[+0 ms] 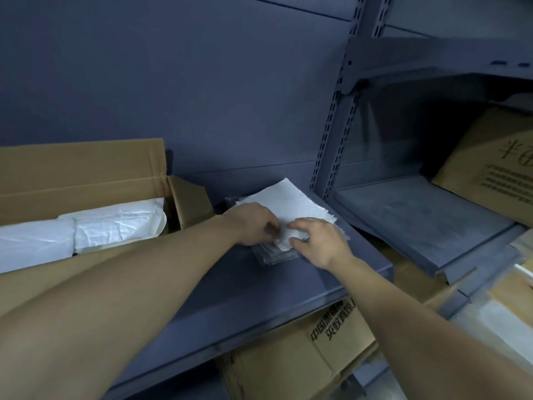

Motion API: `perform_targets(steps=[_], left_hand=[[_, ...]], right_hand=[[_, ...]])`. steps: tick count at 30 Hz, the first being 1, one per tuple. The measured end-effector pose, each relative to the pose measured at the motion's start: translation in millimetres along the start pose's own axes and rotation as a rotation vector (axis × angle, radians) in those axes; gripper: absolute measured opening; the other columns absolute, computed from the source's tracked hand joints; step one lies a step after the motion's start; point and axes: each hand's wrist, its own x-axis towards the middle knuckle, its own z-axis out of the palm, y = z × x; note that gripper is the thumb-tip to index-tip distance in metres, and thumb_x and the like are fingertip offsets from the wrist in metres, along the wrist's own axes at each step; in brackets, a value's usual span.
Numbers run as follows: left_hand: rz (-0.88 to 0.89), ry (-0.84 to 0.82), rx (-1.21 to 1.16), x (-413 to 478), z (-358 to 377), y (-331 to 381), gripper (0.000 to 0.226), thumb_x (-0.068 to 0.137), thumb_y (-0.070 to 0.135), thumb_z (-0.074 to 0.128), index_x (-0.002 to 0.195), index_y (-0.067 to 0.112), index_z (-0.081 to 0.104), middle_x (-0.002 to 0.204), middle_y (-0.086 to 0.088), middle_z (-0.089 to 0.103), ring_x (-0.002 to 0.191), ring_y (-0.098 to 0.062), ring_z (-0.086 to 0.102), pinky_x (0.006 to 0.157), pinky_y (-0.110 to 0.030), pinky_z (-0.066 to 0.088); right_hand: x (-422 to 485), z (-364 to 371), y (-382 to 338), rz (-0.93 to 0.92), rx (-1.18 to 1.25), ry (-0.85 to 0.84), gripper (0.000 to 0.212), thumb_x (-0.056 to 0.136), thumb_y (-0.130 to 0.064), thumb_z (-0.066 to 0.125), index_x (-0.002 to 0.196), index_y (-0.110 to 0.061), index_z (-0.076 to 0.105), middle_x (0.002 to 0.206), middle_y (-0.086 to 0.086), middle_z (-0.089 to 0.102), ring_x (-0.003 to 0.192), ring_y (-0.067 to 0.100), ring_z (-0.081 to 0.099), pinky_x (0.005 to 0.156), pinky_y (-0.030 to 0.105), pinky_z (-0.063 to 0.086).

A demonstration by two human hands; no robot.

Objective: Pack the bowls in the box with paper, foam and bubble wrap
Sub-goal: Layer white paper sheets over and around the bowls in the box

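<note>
One stack: foam sheets (291, 202) on the shelf (288, 287), just right of the open box (86, 174).
Left hand (253, 223): fingers curled, pinching the stack's near edge.
Right hand (320, 241): pinching the top sheet's near corner.

A dark blue metal shelf (288, 287) carried everything. An open cardboard box (86, 174) sat on its left part, and a stack of white foam sheets (288, 203) over clear bubble wrap (274, 255) lay just right of it.
</note>
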Motion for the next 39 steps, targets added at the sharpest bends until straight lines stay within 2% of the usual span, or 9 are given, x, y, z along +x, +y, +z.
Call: perform_targets(steps=[5, 11, 14, 19, 23, 27, 33, 36, 39], left_hand=[[-0.023, 0.064, -0.060, 2.5, 2.4, -5.3, 0.022, 0.096, 0.033, 0.054, 0.109, 0.031, 0.072, 0.097, 0.007, 0.068, 0.094, -0.015, 0.059, 0.082, -0.029, 0.046], [-0.045, 0.299, -0.144, 4.6, -6.5, -4.7, 0.023, 0.092, 0.018, 0.045, 0.081, 0.011, 0.064, 0.074, -0.006, 0.062, 0.067, -0.022, 0.053, 0.071, -0.047, 0.053], [-0.014, 0.410, -0.184, 0.0, -15.0, 0.5, 0.023, 0.094, 0.017, 0.045, 0.077, 0.010, 0.059, 0.068, -0.008, 0.057, 0.062, -0.023, 0.046, 0.067, -0.047, 0.050], [0.015, 0.677, -0.352, -12.6, -36.7, 0.8, 0.022, 0.096, 0.017, 0.046, 0.087, 0.008, 0.064, 0.076, -0.008, 0.066, 0.072, -0.028, 0.061, 0.069, -0.040, 0.049], [-0.067, 0.755, -0.461, -22.5, -55.8, -1.6, 0.021, 0.097, 0.012, 0.045, 0.089, 0.009, 0.064, 0.082, -0.003, 0.065, 0.076, -0.021, 0.056, 0.070, -0.024, 0.043], [-0.074, 0.709, -0.597, -34.4, -64.3, -5.7, 0.011, 0.095, 0.021, 0.057, 0.087, 0.020, 0.064, 0.076, 0.011, 0.061, 0.072, -0.008, 0.055, 0.062, -0.007, 0.039], [-0.091, 0.701, -0.714, -59.4, -79.0, -16.6, 0.011, 0.084, 0.013, 0.071, 0.095, 0.011, 0.072, 0.092, 0.001, 0.075, 0.090, -0.016, 0.070, 0.086, -0.041, 0.057], [-0.082, 0.701, -0.878, -79.9, -89.0, -20.8, 0.015, 0.086, 0.013, 0.071, 0.100, 0.012, 0.073, 0.096, 0.000, 0.077, 0.091, -0.019, 0.073, 0.087, -0.047, 0.058], [-0.076, 0.726, -0.962, -103.6, -98.8, -26.5, 0.020, 0.086, 0.010, 0.072, 0.106, 0.008, 0.071, 0.099, -0.003, 0.077, 0.091, -0.022, 0.074, 0.087, -0.049, 0.058]], right_hand=[[1.5, -5.5, -9.8, 0.098, 0.016, -0.015, 0.040, 0.087, -0.034, 0.061, 0.127, -0.036, 0.063, 0.135, -0.011, 0.059, 0.125, 0.017, 0.053, 0.106, 0.036, 0.041], [-0.5, -13.3, -20.0, 0.104, 0.060, 0.030, 0.046, 0.091, -0.028, 0.055, 0.137, -0.027, 0.055, 0.141, -0.004, 0.054, 0.128, 0.021, 0.049, 0.109, 0.041, 0.037], [0.1, -20.4, -21.7, 0.112, 0.020, 0.117, 0.043, 0.091, -0.025, 0.058, 0.134, -0.022, 0.056, 0.135, 0.001, 0.057, 0.126, 0.025, 0.049, 0.105, 0.043, 0.039], [1.9, -34.3, -14.4, 0.189, 0.034, 0.317, 0.022, 0.088, -0.029, 0.065, 0.106, -0.017, 0.067, 0.102, 0.005, 0.065, 0.103, 0.027, 0.055, 0.087, 0.041, 0.047], [-7.1, -46.2, -15.3, 0.286, 0.682, 0.321, 0.005, 0.082, -0.020, 0.072, 0.085, -0.016, 0.071, 0.072, 0.002, 0.066, 0.069, 0.019, 0.059, 0.064, 0.028, 0.047], [-10.2, -54.7, -23.1, 0.314, 1.063, 0.353, 0.005, 0.084, -0.008, 0.073, 0.083, -0.013, 0.070, 0.071, 0.003, 0.064, 0.071, 0.019, 0.059, 0.073, 0.033, 0.051], [-4.8, -73.7, -52.3, 0.230, 1.193, 0.387, 0.009, 0.088, -0.007, 0.070, 0.084, -0.015, 0.066, 0.062, -0.012, 0.060, 0.063, 0.006, 0.055, 0.080, 0.034, 0.056], [-5.0, -76.3, -64.6, 0.195, 1.202, 0.320, 0.005, 0.088, -0.011, 0.071, 0.086, -0.013, 0.067, 0.069, -0.008, 0.064, 0.063, 0.006, 0.056, 0.085, 0.037, 0.055], [-6.6, -71.2, -79.7, 0.196, 1.170, 0.286, 0.021, 0.089, -0.012, 0.070, 0.072, -0.015, 0.060, 0.056, -0.013, 0.057, 0.055, 0.005, 0.053, 0.085, 0.039, 0.055]])
